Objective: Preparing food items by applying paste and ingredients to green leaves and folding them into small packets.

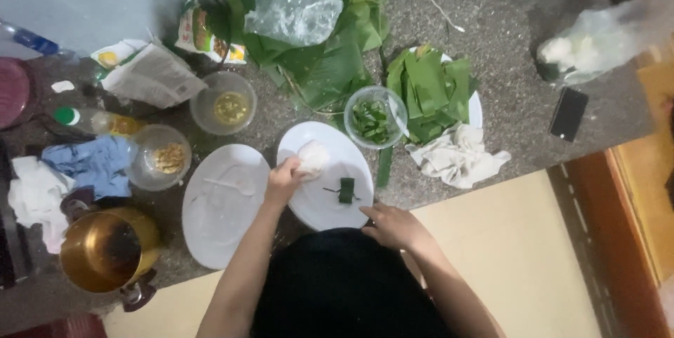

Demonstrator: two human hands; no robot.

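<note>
My left hand [283, 180] grips a white lump of dough [312, 156] over the upper part of a white oval plate [354, 162]. A small folded green leaf parcel [346, 190] lies on the same plate, just right of that hand. My right hand [393, 226] rests with fingers down at the plate's near rim, holding nothing that I can see. A second white plate [221, 201], smeared and without food, lies to the left.
A clear bowl of cut green leaf pieces [373, 117] stands behind the plate, beside a plate stacked with folded leaves [432, 89] and a crumpled white cloth [460, 155]. Left are two glass bowls [223, 103], a brass pot [105, 250], rags, a bottle. A phone [569, 113] lies far right.
</note>
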